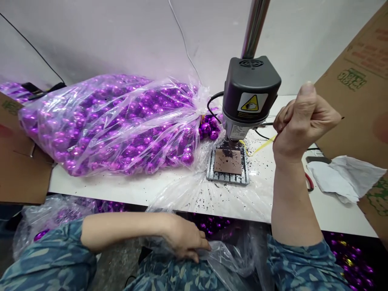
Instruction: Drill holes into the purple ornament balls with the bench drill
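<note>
1. Far L: brown cardboard box (24, 169) by a big clear bag (121, 129), tied at its R end, full of shiny purple balls.
2. L hand (188, 240): below tabletop (91, 184) edge, palm down, fingers slightly bent and close tog., touching loose clear plastic (227, 256); can't tell if they pinch it. Purple balls (212, 223) just above it.
3. Ctr: bench press (251, 91) on tabletop, R of tied bag. Dk grey housing, vented top, yellow warning sticker, shiny metal column. Below it, slotted metal base (209, 176) w/ brown sq. plate (228, 163), one dk spot, dk shavings all round.
4. R hand (303, 121): raised R of press, fingers curled shut on its thin lever (268, 123); lever end hidden, prob. inside fist.
5. Far R: crumpled white paper (342, 178) by another box (348, 105); more purple balls (351, 258) below.
</note>
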Action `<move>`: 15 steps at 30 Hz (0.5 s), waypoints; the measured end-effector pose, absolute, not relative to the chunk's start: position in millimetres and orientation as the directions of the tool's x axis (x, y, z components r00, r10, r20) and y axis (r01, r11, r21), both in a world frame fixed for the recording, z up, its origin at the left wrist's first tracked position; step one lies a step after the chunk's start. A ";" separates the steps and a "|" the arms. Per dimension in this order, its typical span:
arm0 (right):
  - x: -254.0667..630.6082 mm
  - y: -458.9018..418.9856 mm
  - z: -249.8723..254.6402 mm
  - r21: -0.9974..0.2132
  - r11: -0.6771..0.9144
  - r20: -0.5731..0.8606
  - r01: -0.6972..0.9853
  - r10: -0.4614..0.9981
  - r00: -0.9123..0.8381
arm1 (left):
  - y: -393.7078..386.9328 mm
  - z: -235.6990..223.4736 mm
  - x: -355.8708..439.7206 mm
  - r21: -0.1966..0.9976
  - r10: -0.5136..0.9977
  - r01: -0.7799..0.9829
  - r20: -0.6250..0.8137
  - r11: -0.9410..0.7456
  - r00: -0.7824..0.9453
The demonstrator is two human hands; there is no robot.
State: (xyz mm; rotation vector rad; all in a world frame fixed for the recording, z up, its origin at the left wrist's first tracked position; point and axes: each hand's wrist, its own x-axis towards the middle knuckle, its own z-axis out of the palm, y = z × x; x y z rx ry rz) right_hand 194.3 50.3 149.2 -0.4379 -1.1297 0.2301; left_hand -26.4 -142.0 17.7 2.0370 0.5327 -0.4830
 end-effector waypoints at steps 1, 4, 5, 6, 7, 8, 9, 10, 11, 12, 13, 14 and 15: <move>194.3 50.5 148.8 -0.443 0.896 0.822 0.029 0.393 0.412 | -126.8 31.2 -26.4 0.743 0.168 0.494 -0.473 -0.452 0.865; 194.0 49.5 148.4 -0.429 0.903 0.825 0.014 0.386 0.413 | -55.9 53.5 -25.8 0.740 0.513 0.496 -0.237 -0.455 0.825; 193.9 48.7 148.5 -0.434 0.901 0.824 0.018 0.389 0.412 | -26.1 54.5 -25.2 0.692 0.673 0.547 -0.119 -0.471 0.730; 193.9 47.8 148.6 -0.441 0.897 0.822 0.024 0.393 0.412 | 4.6 52.9 -24.3 0.630 0.789 0.610 0.006 -0.480 0.614; 194.0 46.9 148.7 -0.446 0.895 0.822 0.028 0.397 0.409 | 34.5 49.3 -23.0 0.568 0.868 0.684 0.116 -0.457 0.483; 194.2 46.0 148.6 -0.449 0.893 0.822 0.031 0.400 0.405 | 62.2 44.6 -21.5 0.524 0.913 0.749 0.189 -0.406 0.362; 194.5 45.2 148.5 -0.449 0.893 0.824 0.034 0.399 0.403 | 86.3 39.2 -19.7 0.495 0.936 0.796 0.235 -0.347 0.262; 194.8 44.6 148.4 -0.449 0.893 0.826 0.038 0.398 0.399 | 106.2 33.7 -17.8 0.456 0.944 0.836 0.262 -0.305 0.201; 195.3 44.0 148.2 -0.449 0.892 0.829 0.043 0.398 0.393 | 121.4 28.4 -16.2 0.410 0.948 0.871 0.270 -0.272 0.168; 195.7 43.5 147.9 -0.453 0.890 0.829 0.050 0.401 0.389 | 132.1 23.5 -14.9 0.356 0.950 0.900 0.270 -0.252 0.160; 196.1 43.0 147.6 -0.459 0.887 0.830 0.059 0.404 0.384 | 138.8 19.3 -14.4 0.298 0.950 0.922 0.265 -0.246 0.167; 196.5 42.6 147.3 -0.462 0.884 0.832 0.069 0.405 0.379 | 142.4 15.9 -14.8 0.248 0.949 0.937 0.259 -0.245 0.179; 196.9 42.0 147.0 -0.464 0.882 0.834 0.076 0.406 0.374 | 143.4 13.4 -16.1 0.217 0.949 0.944 0.252 -0.248 0.191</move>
